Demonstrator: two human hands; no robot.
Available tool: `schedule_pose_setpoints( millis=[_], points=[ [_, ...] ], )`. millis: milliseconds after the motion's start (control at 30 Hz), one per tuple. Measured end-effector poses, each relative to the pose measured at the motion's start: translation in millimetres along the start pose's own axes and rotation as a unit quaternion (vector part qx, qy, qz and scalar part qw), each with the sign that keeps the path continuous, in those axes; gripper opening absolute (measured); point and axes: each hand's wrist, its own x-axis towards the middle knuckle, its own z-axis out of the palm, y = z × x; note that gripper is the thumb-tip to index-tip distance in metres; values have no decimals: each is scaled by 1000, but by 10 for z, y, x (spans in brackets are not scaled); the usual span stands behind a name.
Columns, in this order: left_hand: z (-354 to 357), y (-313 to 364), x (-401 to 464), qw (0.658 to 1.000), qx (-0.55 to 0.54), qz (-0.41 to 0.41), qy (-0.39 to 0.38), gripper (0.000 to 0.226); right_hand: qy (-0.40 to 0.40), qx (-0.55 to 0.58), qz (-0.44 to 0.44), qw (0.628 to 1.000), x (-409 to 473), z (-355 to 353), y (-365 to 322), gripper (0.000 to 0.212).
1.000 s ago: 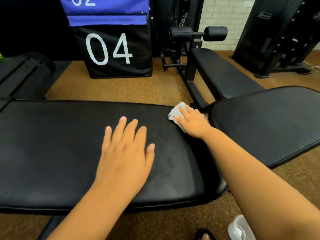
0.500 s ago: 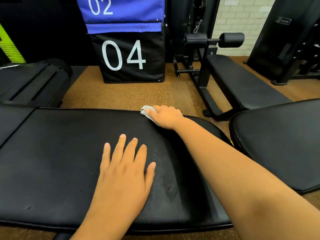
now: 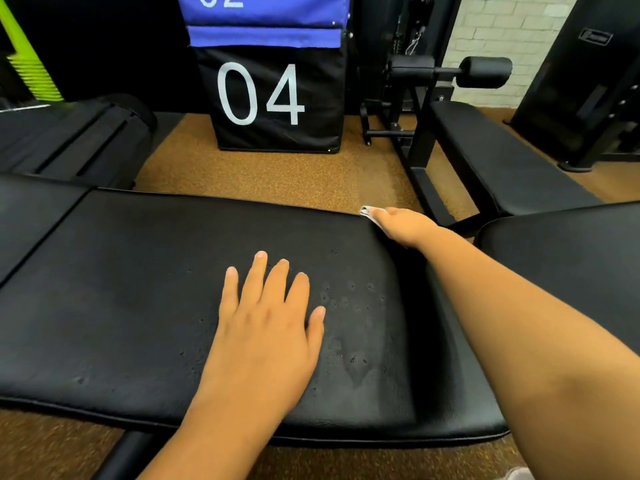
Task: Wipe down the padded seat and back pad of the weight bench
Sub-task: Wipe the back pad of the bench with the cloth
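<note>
Two hands: we see both of ours laid on one long black padded vinyl bench pad.
Near edge: the pad's rounded front seam runs across the bottom of the view, with speckled brown rubber flooring below and beyond it.
Left hand: it lies flat on the middle of the pad, palm down, fingers straight and slightly spread, gripping nothing.
Pad surface: we notice small wet droplets scattered just right of the left hand's fingers.
Right hand: our arm reaches over the pad's right end; the hand presses a small pale grey cloth onto the far right corner of the pad. Only a corner of the cloth shows past the fingertips, and we cannot tell whether the fingers curl round it or lie flat on it.
Right side: a second black pad sits just beside the first, a narrow gap between them.
Farther back: another black bench with foam roller pads stands on the floor.
Far wall: a black padded block marked 04 stands under a blue block, beside white brick.
</note>
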Motion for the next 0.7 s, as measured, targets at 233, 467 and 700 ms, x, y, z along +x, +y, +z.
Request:
schedule_pose_setpoints(
  millis=[233,467,700],
  points=[
    [7,14,1,1000,8,-6,1,51,35,-65,-158,985,-232,295,-913,57],
    [-14,16,-4,1000,5,-9,-3,53,5,-43,-252,967,-947,396,-307,58],
    [-42,24,-18,1000,-1,-11,-4,46,12,-28,-173,984,-808,303,19,56]
  ],
)
